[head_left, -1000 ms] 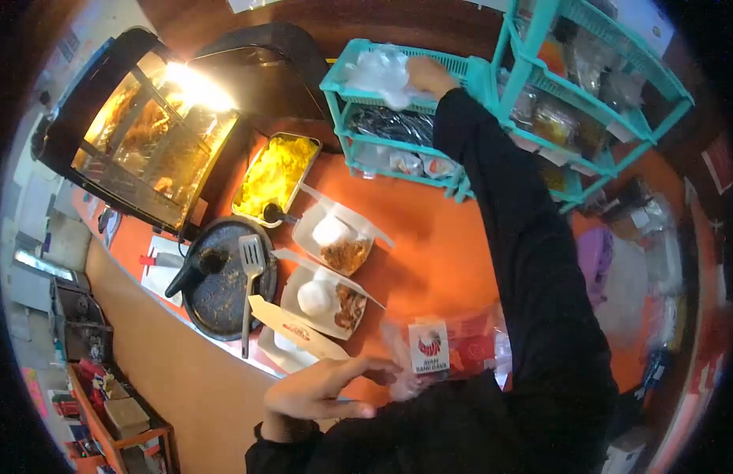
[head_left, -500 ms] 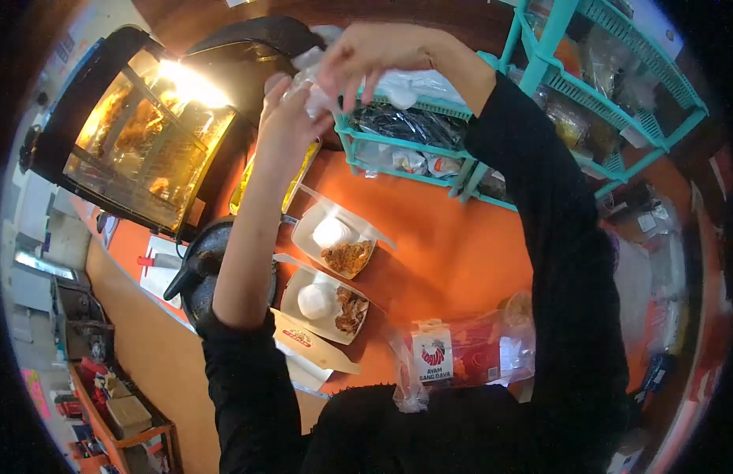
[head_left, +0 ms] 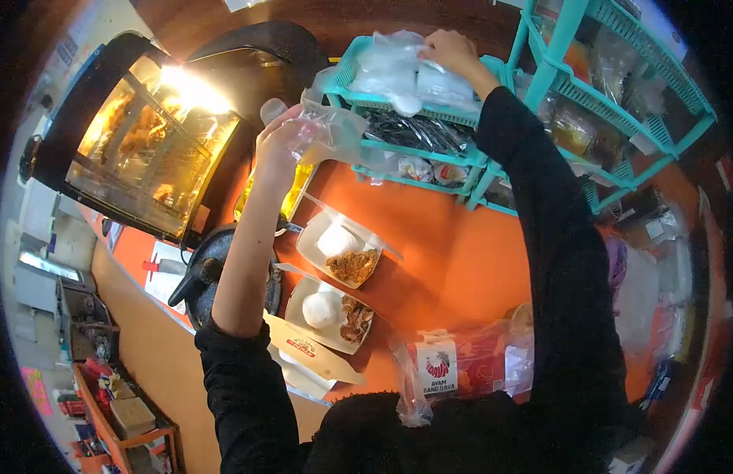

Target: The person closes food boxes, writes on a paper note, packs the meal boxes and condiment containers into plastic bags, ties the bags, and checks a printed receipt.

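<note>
My left hand (head_left: pixel 280 146) is closed around a crumpled clear plastic bag (head_left: pixel 335 130), left of the teal rack. A small round translucent piece (head_left: pixel 272 110) shows at its fingertips; I cannot make out what it is. My right hand (head_left: pixel 453 54) reaches into the rack's top basket (head_left: pixel 347 71), its curled fingers on a clear plastic bag (head_left: pixel 394 59) among other packs of bags. Below my hands, two open cardboard food boxes (head_left: pixel 315 251) (head_left: pixel 335 340) stand on the orange table. Each holds a white mound of rice (head_left: pixel 336 241) and brown fried chicken (head_left: pixel 352 267).
At left stands a lit glass warmer (head_left: pixel 137 150). A stone mortar with its pestle (head_left: pixel 197 280) and a red-handled knife (head_left: pixel 165 267) lie below it. Near my body is a plastic-wrapped pack of red printed boxes (head_left: pixel 469 363). More teal shelves (head_left: pixel 552 75) rise at right.
My hands, together over the plastic before, are now apart. The right has moved right to the top basket; the left keeps the clear bag, which now hangs out to the right.
</note>
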{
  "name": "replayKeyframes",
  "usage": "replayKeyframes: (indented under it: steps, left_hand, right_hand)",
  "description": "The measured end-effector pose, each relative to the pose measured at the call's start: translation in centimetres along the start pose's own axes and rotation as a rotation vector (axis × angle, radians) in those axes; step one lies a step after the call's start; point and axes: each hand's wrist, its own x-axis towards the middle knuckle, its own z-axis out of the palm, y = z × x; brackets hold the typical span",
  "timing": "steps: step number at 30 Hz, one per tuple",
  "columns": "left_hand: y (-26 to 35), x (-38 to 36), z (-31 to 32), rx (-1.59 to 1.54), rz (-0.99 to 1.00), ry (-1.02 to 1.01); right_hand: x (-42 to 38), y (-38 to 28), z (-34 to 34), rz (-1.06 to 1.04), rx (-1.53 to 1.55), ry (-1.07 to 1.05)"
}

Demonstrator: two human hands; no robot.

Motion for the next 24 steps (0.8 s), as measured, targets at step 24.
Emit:
replayKeyframes:
  steps: [24]
  left_hand:
    - [4.7, -8.9, 11.4, 0.227, 0.224, -0.188]
  right_hand:
    - [-15.5, -8.0, -20.8, -0.03, 0.961, -0.324]
